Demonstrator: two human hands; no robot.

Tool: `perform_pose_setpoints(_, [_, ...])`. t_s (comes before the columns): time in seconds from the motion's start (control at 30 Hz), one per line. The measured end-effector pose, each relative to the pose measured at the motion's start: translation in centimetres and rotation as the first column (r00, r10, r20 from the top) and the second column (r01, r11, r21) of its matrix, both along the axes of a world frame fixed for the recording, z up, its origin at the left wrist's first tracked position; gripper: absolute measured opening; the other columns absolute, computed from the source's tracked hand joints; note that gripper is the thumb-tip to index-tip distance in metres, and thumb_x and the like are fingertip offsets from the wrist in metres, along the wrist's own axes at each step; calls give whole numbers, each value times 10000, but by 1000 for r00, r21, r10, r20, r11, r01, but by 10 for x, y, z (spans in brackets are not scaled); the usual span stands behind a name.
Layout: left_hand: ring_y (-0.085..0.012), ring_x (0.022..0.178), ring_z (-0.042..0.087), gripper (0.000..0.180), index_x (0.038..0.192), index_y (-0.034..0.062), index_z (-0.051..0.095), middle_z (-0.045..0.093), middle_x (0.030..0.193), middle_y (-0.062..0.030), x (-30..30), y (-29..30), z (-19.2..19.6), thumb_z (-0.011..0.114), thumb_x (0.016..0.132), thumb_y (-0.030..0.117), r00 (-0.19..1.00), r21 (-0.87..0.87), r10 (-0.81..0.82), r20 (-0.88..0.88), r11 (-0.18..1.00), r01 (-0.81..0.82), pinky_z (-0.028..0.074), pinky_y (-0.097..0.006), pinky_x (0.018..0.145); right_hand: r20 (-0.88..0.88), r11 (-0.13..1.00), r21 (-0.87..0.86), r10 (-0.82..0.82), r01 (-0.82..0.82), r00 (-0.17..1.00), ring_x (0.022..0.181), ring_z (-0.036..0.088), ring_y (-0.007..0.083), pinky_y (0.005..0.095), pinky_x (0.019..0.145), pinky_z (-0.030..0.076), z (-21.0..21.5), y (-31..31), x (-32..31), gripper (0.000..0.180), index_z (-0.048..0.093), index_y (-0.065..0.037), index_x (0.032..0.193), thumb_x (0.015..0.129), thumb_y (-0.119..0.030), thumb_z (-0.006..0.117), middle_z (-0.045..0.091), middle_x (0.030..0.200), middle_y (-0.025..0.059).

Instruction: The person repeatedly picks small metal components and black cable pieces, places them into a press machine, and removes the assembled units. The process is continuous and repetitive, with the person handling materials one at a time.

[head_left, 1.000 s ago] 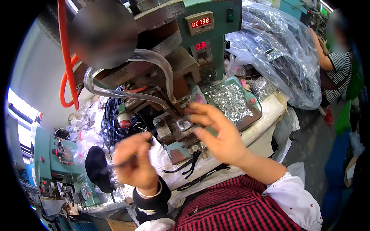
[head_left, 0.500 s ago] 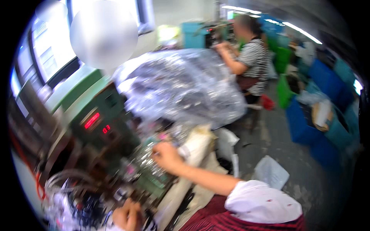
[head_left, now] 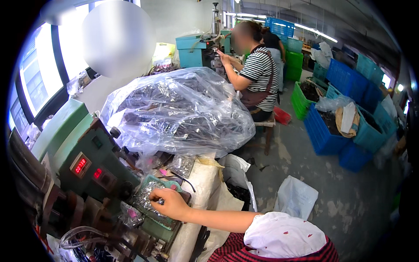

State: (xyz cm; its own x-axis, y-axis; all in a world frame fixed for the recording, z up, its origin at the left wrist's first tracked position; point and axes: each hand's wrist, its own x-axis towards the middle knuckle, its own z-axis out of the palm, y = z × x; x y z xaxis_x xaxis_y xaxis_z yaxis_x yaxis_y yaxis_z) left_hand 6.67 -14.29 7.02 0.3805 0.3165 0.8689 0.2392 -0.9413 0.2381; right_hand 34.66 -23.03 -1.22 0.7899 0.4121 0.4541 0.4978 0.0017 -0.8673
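Note:
My right hand [head_left: 171, 204] reaches in from the lower right, over a shallow teal tray [head_left: 162, 222] of small silvery metal parts [head_left: 146, 197]. Its thumb and index finger are bent together at the parts; what lies between the fingertips is too small to make out. Beside the tray stands a green machine [head_left: 65, 144] with red lit displays. A small clear bag with a pink piece [head_left: 132, 213] lies close to the tray, and a thin dark curved strip [head_left: 185, 181] rests past it. My left hand is out of view.
A large clear plastic bag [head_left: 179, 115] full of dark pieces fills the far bench. Beyond it a person in a striped shirt [head_left: 265, 76] sits at another machine. Blue crates [head_left: 323, 131] and a green crate [head_left: 301, 102] stand on the right. A white sack [head_left: 297, 196] lies on the floor.
The view has swung and sharpened from blur. My left hand, low by the machine before, has left the view. My right hand remains at the metal parts.

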Motion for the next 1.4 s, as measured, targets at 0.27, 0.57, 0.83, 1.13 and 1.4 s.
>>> perform_pose_setpoints(0.27, [-371, 961, 623, 216, 997, 81, 736, 673, 1018, -183, -37, 140, -72, 725, 817, 200, 653, 177, 369, -661, 923, -342, 510, -442, 843, 125, 996, 85, 9, -20, 992, 925, 652, 318, 410, 851, 500, 13, 35, -14, 160, 686, -48, 1009, 884, -147, 687, 692, 963, 125])
perform_pose_setpoints(0.57, [-269, 872, 662, 187, 1085, 13, 702, 715, 1068, -123, -66, 184, -122, 606, 932, -36, 933, 0, 71, -353, 997, -76, 511, -318, 789, -79, 993, -45, -114, 111, 990, 824, 657, 301, 383, 765, 521, -19, -44, -3, 149, 744, -57, 1014, 895, -130, 692, 709, 898, 134])
perform_pose_setpoints(0.83, [-101, 875, 629, 315, 1310, 33, 585, 722, 1025, -83, -47, 159, -96, 584, 997, 68, 978, -846, -54, 204, 493, 203, 473, -231, 741, 138, 942, 79, 314, -326, 939, 861, 677, 257, 339, 786, 517, 51, 37, -63, 162, 726, -19, 1003, 844, -16, 699, 716, 910, 122])
perform_pose_setpoints(1.13, [-65, 599, 524, 139, 982, -30, 663, 651, 864, -68, -27, 74, -11, 577, 1007, 76, 953, -468, 33, 300, 876, 117, 411, -191, 535, -354, 808, 436, 559, -397, 750, 948, 648, 113, 245, 880, 493, 60, 65, -101, 381, 550, 40, 1260, 894, 31, 653, 683, 1102, 89])
perform_pose_setpoints(1.4, [-233, 694, 655, 143, 929, 15, 683, 730, 985, -198, 11, 31, 7, 745, 803, -9, 918, -57, -390, -71, 920, 387, 515, -306, 577, -173, 828, 189, 557, -527, 812, 1094, 644, 222, 313, 982, 476, 83, 28, -103, 510, 463, 30, 1390, 904, -1, 614, 623, 1269, 162])
